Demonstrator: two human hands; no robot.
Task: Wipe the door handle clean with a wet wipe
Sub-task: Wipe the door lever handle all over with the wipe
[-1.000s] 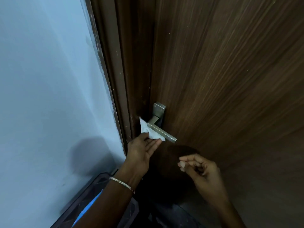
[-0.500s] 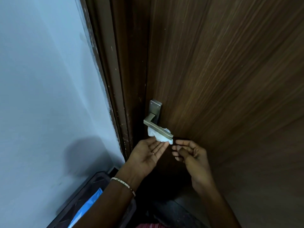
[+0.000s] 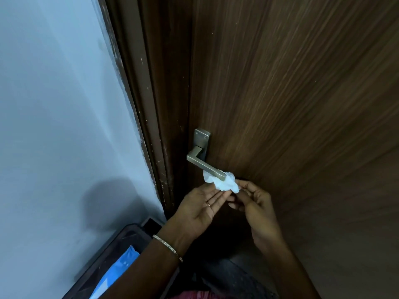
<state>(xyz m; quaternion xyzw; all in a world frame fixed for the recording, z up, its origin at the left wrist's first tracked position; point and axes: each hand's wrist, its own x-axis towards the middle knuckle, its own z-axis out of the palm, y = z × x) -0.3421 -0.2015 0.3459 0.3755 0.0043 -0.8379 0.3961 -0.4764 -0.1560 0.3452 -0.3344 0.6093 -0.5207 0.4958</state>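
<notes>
A brushed-metal lever door handle (image 3: pixel 203 164) sticks out from a square plate on the dark wooden door (image 3: pixel 291 104). A crumpled white wet wipe (image 3: pixel 224 184) sits under and around the free end of the lever. My left hand (image 3: pixel 199 207) is palm up just below it, fingertips touching the wipe. My right hand (image 3: pixel 257 209) comes in from the right and pinches the wipe's right side with its fingertips.
The brown door frame (image 3: pixel 159 126) runs down left of the handle, next to a pale blue wall (image 3: pixel 60 126). A dark bin (image 3: pixel 121 255) with a blue packet (image 3: pixel 121 268) inside stands at the bottom left.
The wipe has slid along the lever from the pivot end to its free tip. My right hand has risen from below and taken hold of the wipe.
</notes>
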